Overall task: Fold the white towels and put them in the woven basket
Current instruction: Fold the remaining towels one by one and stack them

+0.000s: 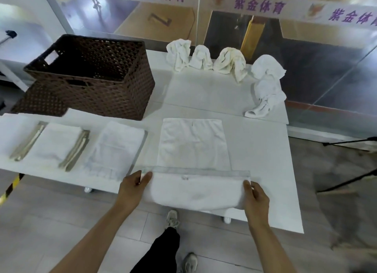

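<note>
Gripping the two ends of a white towel [195,189] at the near edge of the table [265,150], the left hand [132,189] and right hand [255,197] each pinch it, thumb on top, fingers tucked under. The cloth looks soft, light and limp, so it should sag wherever unsupported; holding at the corners keeps the fold square. The basket [91,76] stands at the far left corner, seemingly empty.
</note>
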The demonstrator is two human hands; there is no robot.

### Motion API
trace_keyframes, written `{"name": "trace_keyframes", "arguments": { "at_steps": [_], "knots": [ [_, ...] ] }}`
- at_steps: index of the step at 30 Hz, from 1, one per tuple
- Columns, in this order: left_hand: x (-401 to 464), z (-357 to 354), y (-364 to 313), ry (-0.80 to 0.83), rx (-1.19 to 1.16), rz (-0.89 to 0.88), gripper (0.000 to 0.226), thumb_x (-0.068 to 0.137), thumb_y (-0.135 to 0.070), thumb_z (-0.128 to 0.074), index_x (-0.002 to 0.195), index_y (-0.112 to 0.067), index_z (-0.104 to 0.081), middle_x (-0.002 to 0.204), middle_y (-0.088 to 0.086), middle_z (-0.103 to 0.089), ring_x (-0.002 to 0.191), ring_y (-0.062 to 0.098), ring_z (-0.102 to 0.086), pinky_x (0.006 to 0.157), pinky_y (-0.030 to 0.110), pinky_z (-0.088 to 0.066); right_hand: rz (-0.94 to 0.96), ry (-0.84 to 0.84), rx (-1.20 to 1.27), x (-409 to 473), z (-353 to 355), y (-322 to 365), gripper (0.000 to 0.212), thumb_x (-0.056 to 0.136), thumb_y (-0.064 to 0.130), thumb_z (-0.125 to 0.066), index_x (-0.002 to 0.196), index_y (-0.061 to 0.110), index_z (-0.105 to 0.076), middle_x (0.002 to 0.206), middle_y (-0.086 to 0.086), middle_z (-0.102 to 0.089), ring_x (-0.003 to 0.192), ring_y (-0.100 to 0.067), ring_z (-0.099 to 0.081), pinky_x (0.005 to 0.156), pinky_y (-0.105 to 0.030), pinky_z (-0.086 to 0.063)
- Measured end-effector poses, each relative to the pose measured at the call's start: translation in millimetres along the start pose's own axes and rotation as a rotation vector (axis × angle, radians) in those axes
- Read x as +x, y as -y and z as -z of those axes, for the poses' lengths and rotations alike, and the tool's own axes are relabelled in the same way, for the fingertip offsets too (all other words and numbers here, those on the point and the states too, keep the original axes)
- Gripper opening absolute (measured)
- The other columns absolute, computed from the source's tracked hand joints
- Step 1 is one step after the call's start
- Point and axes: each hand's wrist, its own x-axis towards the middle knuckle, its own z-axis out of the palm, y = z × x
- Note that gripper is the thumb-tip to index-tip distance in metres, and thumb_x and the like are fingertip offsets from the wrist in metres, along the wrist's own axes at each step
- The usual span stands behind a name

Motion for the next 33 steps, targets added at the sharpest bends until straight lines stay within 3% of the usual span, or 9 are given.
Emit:
{"name": "trace_keyframes", "arguments": {
  "at_steps": [8,15,21,30,33],
  "knots": [
    [72,-2,-32,-0.056,-0.102,0.013,0.054,0.095,-0.033,-0.067,0.062,-0.017,-0.027,0.059,-0.002,-0.024,0.057,0.013,-0.024,0.057,0.031,-0.018,-0.015,0.017,-0.009,68,-37,47,0.022,0.100,0.019,-0.059,0.084,0.005,-0.066,0.069,-0.001,-0.051,0.065,-0.015,-0.044,0.062,-0.028,-0.035],
    [153,-3,-50,0.014,-0.109,-0.019,0.051,0.098,-0.031,-0.063,0.062,-0.019,-0.029,0.056,-0.009,-0.026,0.061,0.015,-0.028,0.061,0.031,-0.025,0.012,-0.014,-0.082,138,-81,76,0.023,0.100,0.020,-0.060,0.082,0.006,-0.065,0.068,0.000,-0.048,0.052,-0.002,-0.041,0.050,-0.011,-0.035],
    [208,-16,-57,0.034,-0.139,0.028,0.040,0.100,-0.027,-0.058,0.068,-0.014,-0.040,0.066,0.005,-0.034,0.064,0.017,-0.035,0.065,0.033,-0.034,-0.032,-0.009,-0.138,190,-103,85,0.022,0.100,0.024,-0.059,0.091,0.005,-0.068,0.076,-0.003,-0.057,0.067,-0.015,-0.049,0.063,-0.023,-0.041],
    [283,-54,-51,-0.009,-0.067,0.090,0.042,0.101,-0.029,-0.057,0.067,-0.013,-0.039,0.062,0.002,-0.038,0.061,0.019,-0.039,0.062,0.035,-0.039,-0.070,0.053,-0.225,267,-138,71,0.021,0.102,0.025,-0.058,0.093,0.009,-0.069,0.071,-0.001,-0.056,0.063,-0.015,-0.050,0.057,-0.026,-0.041],
    [305,-64,-40,-0.036,-0.006,0.111,0.038,0.100,-0.036,-0.056,0.069,-0.017,-0.046,0.060,0.001,-0.045,0.059,0.023,-0.045,0.064,0.041,-0.049,-0.082,0.090,-0.276,288,-148,59,0.023,0.102,0.028,-0.057,0.089,0.010,-0.066,0.071,0.000,-0.055,0.065,-0.017,-0.050,0.057,-0.029,-0.041]
  ]
}}
